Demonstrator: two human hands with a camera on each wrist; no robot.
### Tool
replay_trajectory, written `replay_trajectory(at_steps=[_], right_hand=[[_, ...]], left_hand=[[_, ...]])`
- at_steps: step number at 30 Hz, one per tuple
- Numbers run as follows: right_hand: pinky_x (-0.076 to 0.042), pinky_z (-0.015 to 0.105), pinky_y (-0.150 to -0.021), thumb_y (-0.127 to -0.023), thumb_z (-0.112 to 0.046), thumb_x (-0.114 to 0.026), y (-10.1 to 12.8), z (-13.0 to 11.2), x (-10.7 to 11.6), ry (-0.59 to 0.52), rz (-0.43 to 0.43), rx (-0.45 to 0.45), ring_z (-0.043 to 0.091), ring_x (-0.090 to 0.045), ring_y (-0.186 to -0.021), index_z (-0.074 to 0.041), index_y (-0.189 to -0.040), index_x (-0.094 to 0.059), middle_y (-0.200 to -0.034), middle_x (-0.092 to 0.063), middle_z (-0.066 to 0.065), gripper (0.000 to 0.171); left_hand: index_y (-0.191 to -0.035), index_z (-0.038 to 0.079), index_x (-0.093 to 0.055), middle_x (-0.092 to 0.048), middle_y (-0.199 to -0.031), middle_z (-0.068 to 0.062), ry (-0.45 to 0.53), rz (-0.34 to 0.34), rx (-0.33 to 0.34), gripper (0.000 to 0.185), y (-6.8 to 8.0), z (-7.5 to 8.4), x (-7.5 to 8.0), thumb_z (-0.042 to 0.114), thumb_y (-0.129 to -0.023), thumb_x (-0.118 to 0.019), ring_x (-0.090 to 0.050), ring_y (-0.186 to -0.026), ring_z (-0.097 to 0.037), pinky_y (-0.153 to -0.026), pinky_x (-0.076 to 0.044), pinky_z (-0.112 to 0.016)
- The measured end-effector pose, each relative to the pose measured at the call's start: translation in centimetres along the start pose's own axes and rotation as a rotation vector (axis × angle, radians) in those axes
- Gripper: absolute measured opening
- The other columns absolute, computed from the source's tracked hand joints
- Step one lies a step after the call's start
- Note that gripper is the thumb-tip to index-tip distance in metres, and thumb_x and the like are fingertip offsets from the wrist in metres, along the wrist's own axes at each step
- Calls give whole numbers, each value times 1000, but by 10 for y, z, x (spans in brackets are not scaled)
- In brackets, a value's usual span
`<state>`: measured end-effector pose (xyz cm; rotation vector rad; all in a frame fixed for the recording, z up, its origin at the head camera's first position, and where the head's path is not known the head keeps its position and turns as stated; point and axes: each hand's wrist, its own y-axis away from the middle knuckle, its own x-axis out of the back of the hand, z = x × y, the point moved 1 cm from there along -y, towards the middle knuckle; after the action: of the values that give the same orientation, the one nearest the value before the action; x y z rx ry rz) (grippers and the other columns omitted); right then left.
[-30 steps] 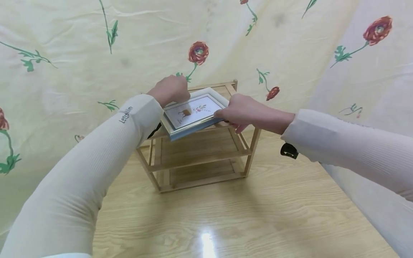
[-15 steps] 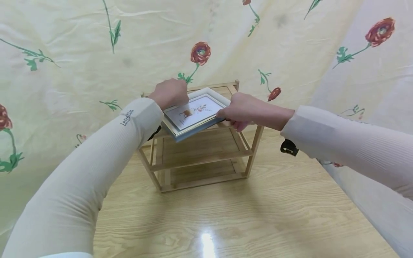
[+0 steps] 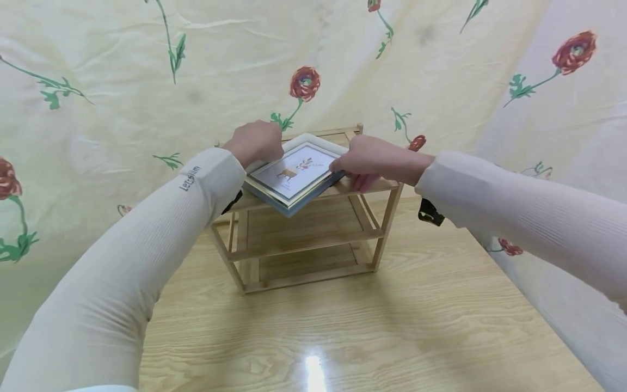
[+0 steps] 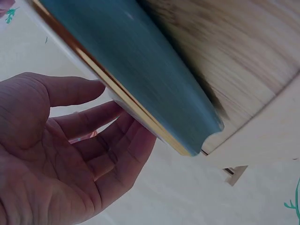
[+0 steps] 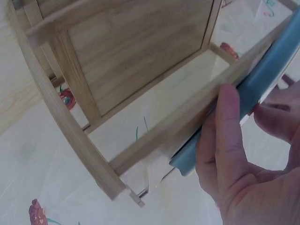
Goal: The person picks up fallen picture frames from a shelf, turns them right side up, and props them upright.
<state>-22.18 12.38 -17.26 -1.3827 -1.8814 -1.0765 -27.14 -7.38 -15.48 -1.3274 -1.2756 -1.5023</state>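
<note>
1. Right now I see, at the centre of the head view, a picture frame (image 3: 294, 177) lying flat on the top shelf of a small wooden rack (image 3: 303, 239), one corner jutting past the front edge.
2. My left hand (image 3: 254, 142) sits at the frame's upper left edge. In the left wrist view its fingers (image 4: 112, 154) are loosely curved under the blue side of the frame, thumb apart; I cannot tell whether they grip it.
3. My right hand (image 3: 369, 158) is at the frame's right edge. In the right wrist view its fingers (image 5: 227, 136) press against the blue edge, pinching it.
4. Under the rack, filling the lower half of the head view, is a pale wooden table (image 3: 343, 337).
5. Behind, across the upper half, hangs a cream cloth (image 3: 122, 81) printed with red flowers.
</note>
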Motion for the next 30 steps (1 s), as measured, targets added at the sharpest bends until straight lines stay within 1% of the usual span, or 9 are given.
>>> replay_trajectory(at_steps=[4, 7, 9, 14, 17, 22, 24, 27, 30], right_hand=[[-58, 31, -62, -93, -30, -60, -13, 0, 5, 1, -32, -4, 17, -64, -60, -4, -86, -51, -70, -52, 5, 29], [-58, 31, -62, -90, -28, -62, -22, -2, 8, 13, -37, 0, 17, -63, -60, -3, -87, -52, -72, -52, 6, 27], [-58, 31, -63, -88, -27, -63, -27, -4, 10, 29, -33, 4, 17, -63, -60, -1, -90, -54, -75, -54, 8, 27], [-58, 31, -64, -87, -22, -61, -31, -7, 16, 42, -29, -6, 16, -64, -61, 1, -97, -56, -80, -59, 12, 25], [-58, 30, -65, -86, -18, -60, -33, -8, 18, 33, -29, -20, 16, -63, -61, 2, -97, -57, -82, -59, 12, 23], [-58, 30, -64, -85, -15, -60, -35, -12, 18, 32, -24, -25, 15, -62, -59, 2, -97, -57, -79, -59, 10, 20], [-58, 30, -64, -86, -14, -59, -37, -13, 17, 33, -19, -21, 15, -62, -59, 2, -97, -57, -78, -59, 10, 19], [-58, 30, -64, -87, -12, -57, -39, -15, 16, 31, -9, -16, 15, -63, -58, 3, -99, -58, -78, -60, 11, 19], [-58, 31, -64, -88, -11, -55, -42, -15, 15, 28, -4, -16, 16, -63, -58, 4, -100, -56, -79, -60, 13, 19]], left_hand=[[-112, 7, -57, -59, -99, -11, 14, -9, 11, 25, 0, -3, -1, 16, -95, -43, -54, -77, -23, -63, -43, -32], [-103, 5, -59, -60, -91, -12, 62, -36, 32, 20, -1, -6, -3, 11, -95, -42, -55, -63, -18, -52, -43, -26], [-97, 3, -59, -59, -88, -13, 102, -43, 43, 18, -2, -9, -5, 9, -94, -42, -55, -57, -16, -49, -45, -25], [-92, 2, -54, -55, -85, -13, 208, -32, 40, 12, -3, -12, -7, 6, -92, -43, -59, -55, -15, -53, -54, -27], [-86, 3, -52, -54, -77, -10, 260, -20, 34, 10, -2, -15, -8, 5, -90, -43, -61, -55, -15, -55, -56, -28], [-70, 9, -43, -50, -62, -5, 366, 0, 20, 18, 1, -22, -11, 3, -87, -46, -59, -54, -14, -57, -56, -29], [-68, 11, -40, -48, -60, -4, 412, 7, 13, 21, 2, -25, -11, 2, -85, -47, -58, -55, -15, -57, -56, -30], [-69, 10, -41, -51, -65, -5, 472, 6, 12, 19, 5, -28, -11, 2, -84, -47, -58, -57, -14, -60, -57, -31], [-72, 9, -43, -53, -71, -6, 499, 5, 25, 15, 7, -28, -11, 3, -84, -48, -60, -59, -14, -63, -58, -31]])
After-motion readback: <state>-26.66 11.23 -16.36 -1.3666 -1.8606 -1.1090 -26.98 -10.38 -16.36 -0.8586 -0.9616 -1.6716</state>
